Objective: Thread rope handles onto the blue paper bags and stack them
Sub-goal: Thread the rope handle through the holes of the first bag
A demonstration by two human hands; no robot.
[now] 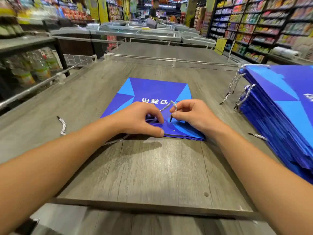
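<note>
Head view: blue paper bag (pixel 152 92) lies flat mid-table, mouth edge toward the person. Right hand (pixel 191 114) pinches a twisted rope handle (pixel 172 106) near its dark tip, tip pointing down at the bag's top flap; left hand (pixel 137 119) has fingers curled onto the flap, pressing or gripping it, can't tell which. A punched hole (pixel 174 130) shows near the front edge, close to the tip but not under it. Risks, as I judge: tip misses the hole or frays, flap creases or tears under the left fingers, rope slips from the pinch. Second loose rope (pixel 63 126) lies well left, could get swept off. Stack of finished bags (pixel 279 116) sits at right, ropes dangling. Surface is grey wood-grain table (pixel 152 175) with rail edges; room is a supermarket, stocked shelves both sides, freezers beyond, a shopper (pixel 154 12) far off.
</note>
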